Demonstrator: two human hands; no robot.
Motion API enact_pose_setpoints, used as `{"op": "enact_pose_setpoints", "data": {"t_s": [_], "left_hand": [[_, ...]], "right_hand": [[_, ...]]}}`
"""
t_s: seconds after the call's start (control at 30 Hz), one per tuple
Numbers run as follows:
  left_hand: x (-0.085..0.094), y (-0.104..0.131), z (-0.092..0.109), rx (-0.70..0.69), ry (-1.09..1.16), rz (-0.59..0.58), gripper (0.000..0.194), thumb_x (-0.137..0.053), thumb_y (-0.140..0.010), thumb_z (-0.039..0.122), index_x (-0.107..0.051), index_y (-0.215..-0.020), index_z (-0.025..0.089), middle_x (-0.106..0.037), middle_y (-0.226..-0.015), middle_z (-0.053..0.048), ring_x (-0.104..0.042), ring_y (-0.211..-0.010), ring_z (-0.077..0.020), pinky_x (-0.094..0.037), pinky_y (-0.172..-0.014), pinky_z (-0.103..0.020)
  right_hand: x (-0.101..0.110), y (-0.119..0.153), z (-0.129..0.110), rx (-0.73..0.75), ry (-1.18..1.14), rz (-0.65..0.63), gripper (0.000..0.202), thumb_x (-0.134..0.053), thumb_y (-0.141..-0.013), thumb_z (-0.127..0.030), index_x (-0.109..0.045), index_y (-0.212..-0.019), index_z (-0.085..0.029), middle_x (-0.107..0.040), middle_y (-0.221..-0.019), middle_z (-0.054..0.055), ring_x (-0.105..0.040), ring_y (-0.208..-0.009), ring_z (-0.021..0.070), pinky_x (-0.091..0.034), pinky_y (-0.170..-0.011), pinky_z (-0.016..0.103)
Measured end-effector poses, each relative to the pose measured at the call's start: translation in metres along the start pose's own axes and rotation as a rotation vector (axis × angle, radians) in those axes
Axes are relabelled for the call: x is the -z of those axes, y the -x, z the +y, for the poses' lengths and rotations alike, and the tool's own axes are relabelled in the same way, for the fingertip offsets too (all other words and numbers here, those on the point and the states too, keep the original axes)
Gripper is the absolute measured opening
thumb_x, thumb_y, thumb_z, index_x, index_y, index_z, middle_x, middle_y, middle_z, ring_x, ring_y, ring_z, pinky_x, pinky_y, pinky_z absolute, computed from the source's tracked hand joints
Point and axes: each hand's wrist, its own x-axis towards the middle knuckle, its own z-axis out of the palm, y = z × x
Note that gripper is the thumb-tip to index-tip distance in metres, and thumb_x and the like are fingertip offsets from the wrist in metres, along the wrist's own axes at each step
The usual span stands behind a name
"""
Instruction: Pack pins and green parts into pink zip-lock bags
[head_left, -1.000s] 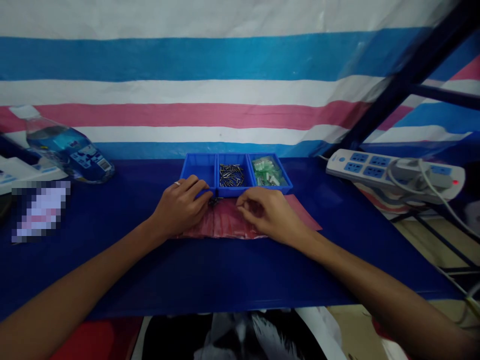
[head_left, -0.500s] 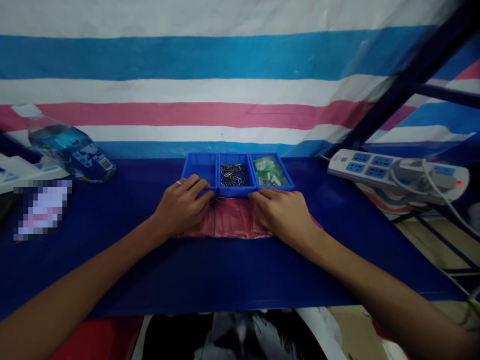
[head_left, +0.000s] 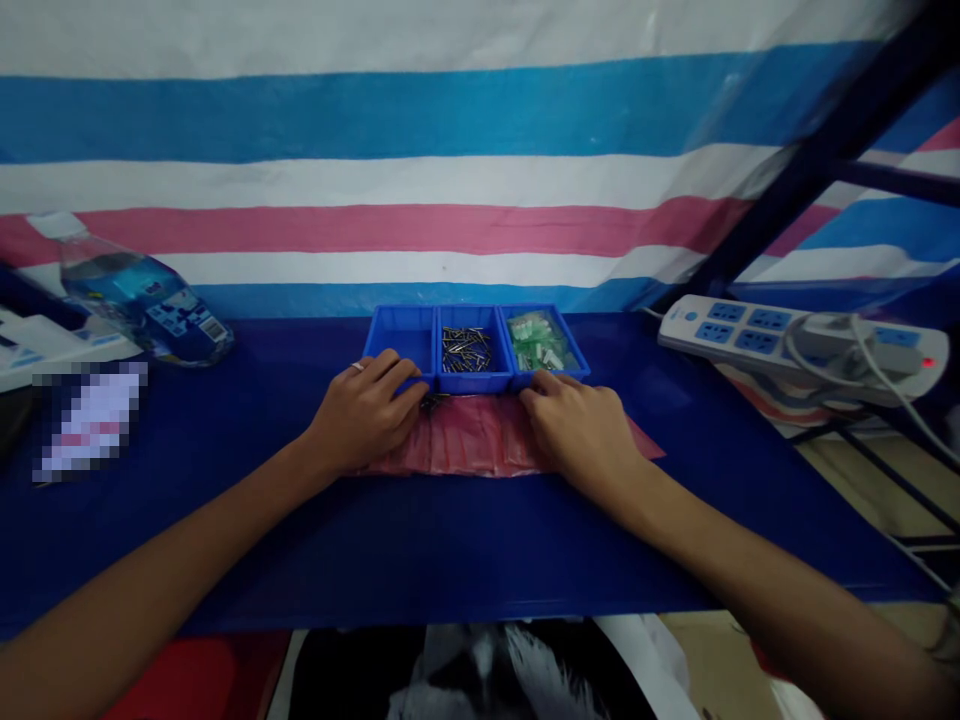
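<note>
Pink plastic bags [head_left: 472,437] lie overlapped in a row on the blue table. My left hand [head_left: 371,412], with a ring on one finger, rests curled over the left end of the row; what is under its fingers is hidden. Small dark metal pins [head_left: 433,401] show beside its fingertips. On the right part of the row, my right hand [head_left: 577,420] has its fingers bent and closed at a pink bag's upper edge. Behind the hands stand three joined blue bins: a left bin [head_left: 403,312], a middle bin with metal pins [head_left: 466,350], and a right bin with small green-and-clear packets [head_left: 540,345].
A clear bottle with a blue label [head_left: 161,305] leans at the back left, near a white power strip [head_left: 71,350]. At the right edge lies another power strip [head_left: 739,328] with plugs and cables. A striped sheet [head_left: 420,180] hangs behind the table [head_left: 420,560].
My right hand has slid a little to the right along the pink bags, and a pink corner now reaches farther out beyond it. My left hand has stayed in place.
</note>
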Motion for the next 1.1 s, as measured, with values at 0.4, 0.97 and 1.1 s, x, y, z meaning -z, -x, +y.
{"op": "enact_pose_setpoints", "data": {"t_s": [0.4,0.97,1.1], "left_hand": [[0.000,-0.001,0.002,0.008,0.020,-0.016,0.013,-0.058,-0.091,0.021,-0.070,-0.095,0.021,-0.069,-0.097,-0.005,-0.061,-0.089,-0.0201,-0.047,-0.066,-0.033],[0.004,-0.003,-0.009,0.039,0.138,-0.041,0.018,-0.053,-0.094,0.022,-0.068,-0.103,0.021,-0.069,-0.098,-0.004,-0.062,-0.091,-0.0178,-0.049,-0.070,-0.030],[0.000,-0.002,-0.016,0.113,0.214,-0.063,0.020,-0.052,-0.095,0.024,-0.067,-0.107,0.020,-0.069,-0.099,-0.003,-0.062,-0.094,-0.0176,-0.051,-0.077,-0.030]], "right_hand": [[-0.003,-0.009,0.007,0.133,-0.659,0.182,0.013,-0.060,-0.092,-0.022,-0.070,-0.087,-0.016,-0.068,-0.088,0.007,-0.063,-0.076,0.0168,-0.045,-0.065,0.029],[-0.004,0.049,0.064,0.203,-0.428,-0.004,0.053,-0.060,-0.091,-0.048,-0.055,-0.139,-0.026,-0.055,-0.144,0.013,-0.051,-0.133,0.0331,-0.050,-0.101,0.053],[-0.042,0.072,0.056,0.284,-0.414,-0.047,0.071,-0.050,-0.097,-0.048,-0.020,-0.157,-0.026,-0.018,-0.164,0.012,-0.012,-0.151,0.0323,-0.026,-0.117,0.062]]}}
